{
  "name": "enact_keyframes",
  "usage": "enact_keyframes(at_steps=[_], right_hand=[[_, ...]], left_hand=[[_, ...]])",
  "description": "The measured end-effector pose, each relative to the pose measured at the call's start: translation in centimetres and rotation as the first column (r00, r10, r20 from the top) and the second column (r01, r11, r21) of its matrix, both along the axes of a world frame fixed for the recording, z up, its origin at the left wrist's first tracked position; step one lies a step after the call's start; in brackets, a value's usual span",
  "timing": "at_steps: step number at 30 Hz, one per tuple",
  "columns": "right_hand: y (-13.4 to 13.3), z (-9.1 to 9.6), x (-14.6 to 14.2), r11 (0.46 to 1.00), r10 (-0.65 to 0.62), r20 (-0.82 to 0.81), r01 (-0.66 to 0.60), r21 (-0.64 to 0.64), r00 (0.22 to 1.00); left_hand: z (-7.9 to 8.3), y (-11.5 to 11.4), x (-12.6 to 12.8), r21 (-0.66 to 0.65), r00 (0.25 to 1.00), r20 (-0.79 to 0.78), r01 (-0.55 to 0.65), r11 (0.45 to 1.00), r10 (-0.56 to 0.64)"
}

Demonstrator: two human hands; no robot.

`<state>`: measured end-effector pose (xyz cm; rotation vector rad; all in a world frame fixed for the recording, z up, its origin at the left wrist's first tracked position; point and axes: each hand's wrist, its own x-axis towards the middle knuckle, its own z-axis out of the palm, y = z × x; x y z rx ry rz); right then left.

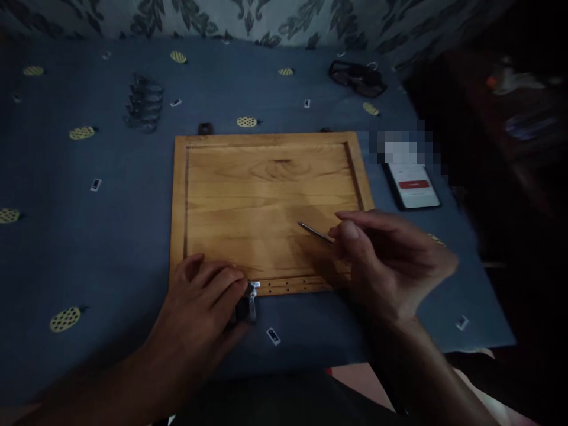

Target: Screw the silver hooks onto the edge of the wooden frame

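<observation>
A framed wooden panel (266,201) lies flat on the blue cloth, with small dark holes along its near edge. My left hand (206,296) is closed at that edge, its fingers around a small shiny metal latch (252,293), partly hidden beneath them. Above the panel's right part, my right hand (381,254) is closed on a screwdriver (313,231). Only its thin metal shaft shows, pointing left; the handle is hidden in my fingers.
A phone (415,186) with a lit screen lies right of the panel. Dark glasses (357,78) rest at the back right. Several small dark pieces (144,103) sit in a row at the back left. Patterned fabric (248,21) borders the far side.
</observation>
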<state>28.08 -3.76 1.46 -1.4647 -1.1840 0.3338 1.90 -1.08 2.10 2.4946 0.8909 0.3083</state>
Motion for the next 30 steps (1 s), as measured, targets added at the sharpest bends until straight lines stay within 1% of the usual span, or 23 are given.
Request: enact_keyframes(at_steps=[1, 3, 5, 7, 9, 11, 13, 15, 17, 19, 21, 24, 27, 30], right_hand=[[0.0, 0.0, 0.5, 1.0, -0.018, 0.008, 0.018, 0.006, 1.0], [-0.4, 0.0, 1.4, 1.0, -0.012, 0.029, 0.012, -0.001, 1.0], [-1.2, 0.2, 2.0, 0.999, 0.04, 0.061, -0.039, -0.015, 0.997], [-2.2, 0.4, 1.9, 0.991, 0.133, 0.109, -0.13, -0.04, 0.985], [-3.2, 0.2, 0.9, 0.964, 0.263, 0.162, -0.255, -0.069, 0.951], [-4.2, -0.2, -1.0, 0.918, 0.396, 0.201, -0.383, -0.105, 0.896], [-5.0, -0.8, -3.2, 0.876, 0.483, 0.218, -0.464, -0.135, 0.848], [-5.6, -1.5, -5.1, 0.872, 0.489, 0.218, -0.466, -0.15, 0.845], [-6.0, -2.1, -6.4, 0.894, 0.444, 0.206, -0.417, -0.162, 0.872], [-6.1, -2.4, -7.0, 0.914, 0.396, 0.181, -0.366, -0.178, 0.901], [-6.1, -2.7, -7.3, 0.92, 0.372, 0.144, -0.343, -0.191, 0.917], [-5.8, -2.9, -7.3, 0.914, 0.371, 0.077, -0.349, -0.208, 0.925], [-5.7, -3.2, -7.4, 0.904, 0.373, 0.006, -0.362, -0.228, 0.928], [-5.7, -3.2, -7.5, 0.893, 0.372, -0.06, -0.375, -0.247, 0.926]], left_hand=[[0.0, 0.1, 0.0, -0.004, 1.0, -0.004, 0.0, 1.0, 0.0], [0.3, 0.3, 0.0, -0.022, 1.0, -0.024, 0.015, 1.0, -0.016], [0.5, 0.6, 0.1, -0.048, 0.997, -0.053, 0.055, 0.997, -0.057], [0.8, 1.0, 0.1, -0.038, 0.996, -0.053, 0.064, 0.997, -0.066], [0.9, 1.2, 0.2, -0.009, 0.997, -0.051, 0.065, 0.998, -0.065], [1.1, 1.4, 0.4, 0.019, 0.994, -0.103, 0.049, 0.999, -0.046], [1.2, 1.5, 0.5, 0.028, 0.994, -0.109, 0.035, 0.999, -0.031], [1.2, 1.5, 0.6, 0.024, 0.995, -0.1, 0.027, 0.999, -0.025], [1.1, 1.6, 0.7, 0.029, 0.995, -0.098, 0.019, 0.999, -0.016], [0.9, 1.7, 0.7, 0.039, 0.995, -0.099, 0.012, 0.999, -0.008], [0.7, 1.7, 0.6, 0.046, 0.995, -0.097, 0.015, 0.999, -0.01], [0.5, 1.7, 0.6, 0.054, 0.996, -0.088, 0.02, 0.998, -0.015], [0.7, 1.6, 0.7, 0.04, 0.996, -0.094, 0.011, 0.999, -0.007], [1.0, 1.5, 0.8, 0.01, 0.991, -0.137, 0.003, 1.0, -0.001]])
